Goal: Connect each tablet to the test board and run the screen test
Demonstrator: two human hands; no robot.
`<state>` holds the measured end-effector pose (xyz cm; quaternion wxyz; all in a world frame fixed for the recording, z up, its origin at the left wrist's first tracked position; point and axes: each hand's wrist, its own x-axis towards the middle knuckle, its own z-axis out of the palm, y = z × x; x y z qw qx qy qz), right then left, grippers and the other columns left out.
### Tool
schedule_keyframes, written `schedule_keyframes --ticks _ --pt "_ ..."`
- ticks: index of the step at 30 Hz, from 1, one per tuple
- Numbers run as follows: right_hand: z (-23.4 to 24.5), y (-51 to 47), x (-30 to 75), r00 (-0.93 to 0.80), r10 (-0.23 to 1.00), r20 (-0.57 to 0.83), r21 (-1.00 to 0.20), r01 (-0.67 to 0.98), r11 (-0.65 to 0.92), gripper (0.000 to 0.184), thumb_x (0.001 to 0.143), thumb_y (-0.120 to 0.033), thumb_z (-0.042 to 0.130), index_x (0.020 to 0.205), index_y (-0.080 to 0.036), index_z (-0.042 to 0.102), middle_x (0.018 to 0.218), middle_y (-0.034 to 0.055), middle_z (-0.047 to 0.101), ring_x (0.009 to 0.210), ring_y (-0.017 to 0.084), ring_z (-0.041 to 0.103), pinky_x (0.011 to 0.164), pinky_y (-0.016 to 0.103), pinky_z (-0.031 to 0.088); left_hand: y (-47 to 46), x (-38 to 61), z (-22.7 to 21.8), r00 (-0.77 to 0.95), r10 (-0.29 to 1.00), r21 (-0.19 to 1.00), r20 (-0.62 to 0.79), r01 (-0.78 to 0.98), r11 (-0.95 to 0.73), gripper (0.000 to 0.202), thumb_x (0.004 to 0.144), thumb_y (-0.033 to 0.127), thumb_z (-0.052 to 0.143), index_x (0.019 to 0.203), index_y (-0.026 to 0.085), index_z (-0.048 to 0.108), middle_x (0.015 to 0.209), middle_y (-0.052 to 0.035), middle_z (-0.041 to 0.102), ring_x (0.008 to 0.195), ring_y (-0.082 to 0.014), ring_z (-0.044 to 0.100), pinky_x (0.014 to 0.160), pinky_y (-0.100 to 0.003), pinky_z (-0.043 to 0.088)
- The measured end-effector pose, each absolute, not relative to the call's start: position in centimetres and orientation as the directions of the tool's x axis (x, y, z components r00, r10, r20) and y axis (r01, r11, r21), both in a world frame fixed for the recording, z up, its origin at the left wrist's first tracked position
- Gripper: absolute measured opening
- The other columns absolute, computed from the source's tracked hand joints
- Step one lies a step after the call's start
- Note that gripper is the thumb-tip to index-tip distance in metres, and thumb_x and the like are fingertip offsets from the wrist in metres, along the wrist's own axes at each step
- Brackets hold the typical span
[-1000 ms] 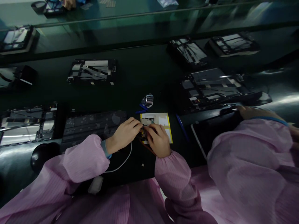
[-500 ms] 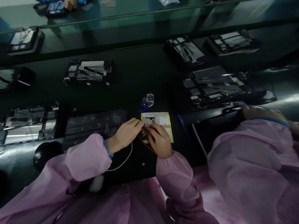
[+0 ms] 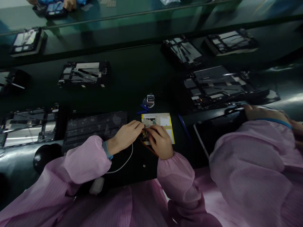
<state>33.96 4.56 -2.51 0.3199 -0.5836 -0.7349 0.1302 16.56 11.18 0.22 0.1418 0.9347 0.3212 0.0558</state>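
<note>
A small circuit board (image 3: 149, 122) lies over a flat panel with yellow edges (image 3: 168, 121), like a tablet battery pack. My left hand (image 3: 126, 134) wears a blue wrist band and has its fingertips pinched at the board's left side. From the right, my right hand (image 3: 162, 143) closes thumb and fingers on the same dark edge of the board. The fingertips nearly meet, and they partly hide the small parts between them. An orange-brown strip (image 3: 149, 148) runs out beneath my right hand.
A chrome tally counter (image 3: 150, 100) stands beyond the panel, beside blue tweezers (image 3: 142, 111). A blue pen-like tool (image 3: 184, 126) lies to the right. Black sheets (image 3: 97, 127) and an opened tablet (image 3: 30, 127) are at left; more opened tablets (image 3: 84, 73) lie behind. A co-worker's arm (image 3: 251, 148) is close at right.
The whole view has shifted slightly, so the bench things appear a little further left. Both my hands stay at the circuit board with almost the same finger positions.
</note>
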Motion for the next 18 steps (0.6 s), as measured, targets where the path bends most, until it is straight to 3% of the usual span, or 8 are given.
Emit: schedule_keyframes --ticks 13,18 --pt "-2.29 4.62 34.02 -0.156 0.931 0.328 -0.513 0.798 0.315 0.033 0.087 -0.011 0.045 0.111 -0.022 0.067 0.100 0.0072 0.061 0.093 0.021 0.053 0.083 0.037 0.052 11.09 16.76 -0.08 0.768 0.639 0.319 0.041 0.596 -0.737 0.012 0.092 0.012 0.042 0.096 0.015 0.053 0.093 -0.0055 0.060 0.089 -0.0181 0.058 0.078 -0.032 0.052" --pt "-1.81 4.40 33.59 -0.230 0.912 0.341 -0.353 0.867 0.350 0.031 0.088 -0.013 0.046 0.110 -0.019 0.066 0.099 0.0084 0.062 0.090 0.022 0.051 0.079 0.037 0.049 11.11 16.62 -0.28 0.767 0.641 0.335 0.027 0.597 -0.729 0.012 0.091 0.011 0.042 0.096 0.016 0.052 0.093 -0.0053 0.059 0.088 -0.0182 0.057 0.078 -0.033 0.052"
